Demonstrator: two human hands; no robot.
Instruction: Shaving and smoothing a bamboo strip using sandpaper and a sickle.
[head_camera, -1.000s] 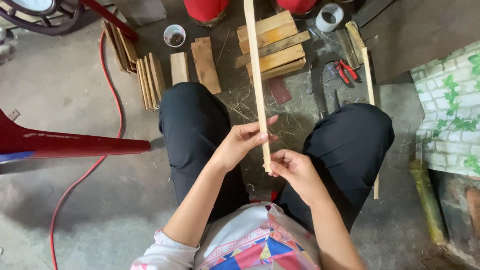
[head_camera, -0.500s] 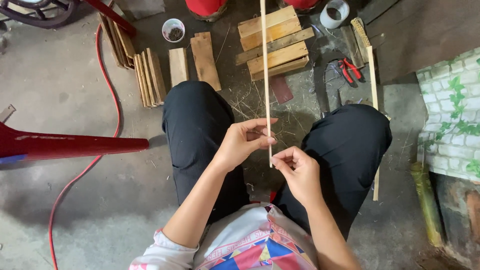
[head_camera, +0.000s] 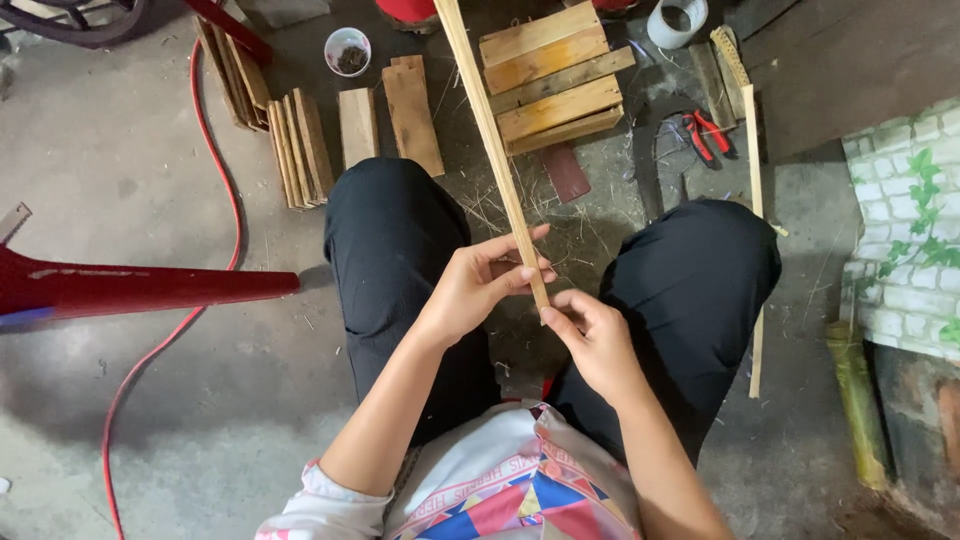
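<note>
You hold a long, flat strip (head_camera: 492, 150) of pale wood or bamboo between your knees. Its long axis runs from its near end, by your fingers, up and away from you, leaning a little to the left; the far end passes out of the top of the view.

Your left hand (head_camera: 478, 288) grips the strip just above its near end: the thumb lies on top, pointing right across the strip, and the fingers curl under it. The left forearm comes in from the lower left, wrist bent slightly toward the strip. Your right hand (head_camera: 598, 345) sits just below and right of the strip's near end, thumb and forefinger pinched on the tip, the other fingers folded loosely. Its forearm rises from the lower right. Both hands are closed on the strip and nearly meet at its end.

Beyond the strip, to its right, a stack of blocks (head_camera: 552, 75) lies on the floor (head_camera: 150, 410). Red pliers (head_camera: 708, 135) lie further right of the strip. Left of the strip stand two planks (head_camera: 395, 115) and a row of slats (head_camera: 295, 145) set on edge. A thin stick (head_camera: 755, 230) lies well right of the strip, by your right knee. A red hose (head_camera: 215, 200) curves far to the strip's left.
</note>
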